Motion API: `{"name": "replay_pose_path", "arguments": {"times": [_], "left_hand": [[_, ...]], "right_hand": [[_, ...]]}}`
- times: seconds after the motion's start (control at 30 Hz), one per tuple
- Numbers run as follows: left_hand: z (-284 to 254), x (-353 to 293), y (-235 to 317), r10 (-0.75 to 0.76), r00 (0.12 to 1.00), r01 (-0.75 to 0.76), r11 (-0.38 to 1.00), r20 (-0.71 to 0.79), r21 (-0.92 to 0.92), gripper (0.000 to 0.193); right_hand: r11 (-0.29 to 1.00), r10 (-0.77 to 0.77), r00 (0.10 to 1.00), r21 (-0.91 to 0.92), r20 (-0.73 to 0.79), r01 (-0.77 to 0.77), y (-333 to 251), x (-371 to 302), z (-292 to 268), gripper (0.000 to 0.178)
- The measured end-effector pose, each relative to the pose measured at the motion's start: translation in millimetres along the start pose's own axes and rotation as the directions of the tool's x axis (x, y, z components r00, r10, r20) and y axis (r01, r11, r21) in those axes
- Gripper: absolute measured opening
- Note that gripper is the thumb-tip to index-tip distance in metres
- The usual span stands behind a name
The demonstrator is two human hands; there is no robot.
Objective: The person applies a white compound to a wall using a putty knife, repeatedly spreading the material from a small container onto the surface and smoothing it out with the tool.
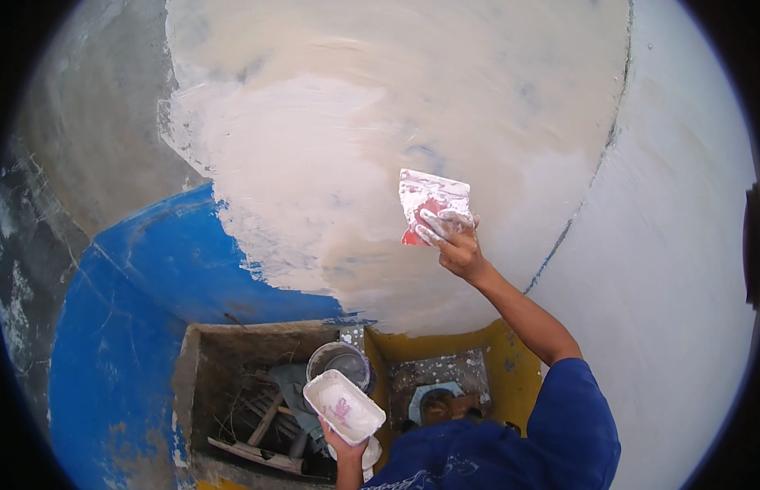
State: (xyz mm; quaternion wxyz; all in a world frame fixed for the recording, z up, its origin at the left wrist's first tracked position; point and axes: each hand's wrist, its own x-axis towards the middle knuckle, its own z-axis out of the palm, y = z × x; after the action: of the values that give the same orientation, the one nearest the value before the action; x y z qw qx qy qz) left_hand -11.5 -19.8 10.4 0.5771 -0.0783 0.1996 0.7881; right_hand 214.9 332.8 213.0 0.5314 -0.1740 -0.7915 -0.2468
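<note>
Head view: a blue wall section [143, 278] lies up and left of the white tray [321, 392], and wooden pieces [266, 418] sit in a concrete recess [184, 367] to the tray's left. The left hand [345, 445] supports the tray at its lower side; most of its fingers are hidden underneath, so their exact grip cannot be told. That forearm rises nearly upright from the lower edge. The tray's long axis slants from upper left to lower right, with a pinkish smear of paste [342, 411] inside. A grey bucket [349, 358] shows just above the tray, partly covered by it.

Up and right of the tray, well apart from it, is the red scraper [433, 193], its blade caked in white. The right hand, [455, 243] much the nearer one, grasps its red part, fingers spread across the back. From those fingers the blade points upward, its broad edge crosswise and dipping slightly rightward, over the patchy pale wall [315, 188]; whether it touches cannot be told. The right arm reaches up and leftward from a blue sleeve [568, 416], back of the hand showing. Farther right of the tray stands a light grey wall [666, 245].
</note>
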Motion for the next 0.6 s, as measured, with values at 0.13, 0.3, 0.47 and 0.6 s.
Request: {"name": "replay_pose_path", "arguments": {"times": [0.13, 0.3, 0.47, 0.6], "left_hand": [[1, -2, -1, -0.018, 1.0, 0.017, 1.0, 0.018, 0.012, 0.063], [-4, 1, 0, -0.016, 0.998, 0.014, 1.0, 0.064, 0.026, 0.064], [-15, 8, -3, -0.034, 0.995, 0.034, 0.999, 0.098, 0.006, 0.065], [-2, 3, -4, -0.017, 0.998, 0.016, 1.0, 0.066, 0.019, 0.064]], "right_hand": [[0.991, 0.091, 0.989, -0.087, -0.112, -0.101, 53, 54, -18, 0.056], [0.995, 0.035, 0.999, -0.092, -0.006, -0.035, 25, 62, -3, 0.057], [0.997, -0.044, 0.975, 0.072, 0.218, 0.028, -17, -3, 22, 0.056], [0.998, -0.027, 0.992, 0.058, 0.122, 0.02, 0, 4, 10, 0.057]]}}
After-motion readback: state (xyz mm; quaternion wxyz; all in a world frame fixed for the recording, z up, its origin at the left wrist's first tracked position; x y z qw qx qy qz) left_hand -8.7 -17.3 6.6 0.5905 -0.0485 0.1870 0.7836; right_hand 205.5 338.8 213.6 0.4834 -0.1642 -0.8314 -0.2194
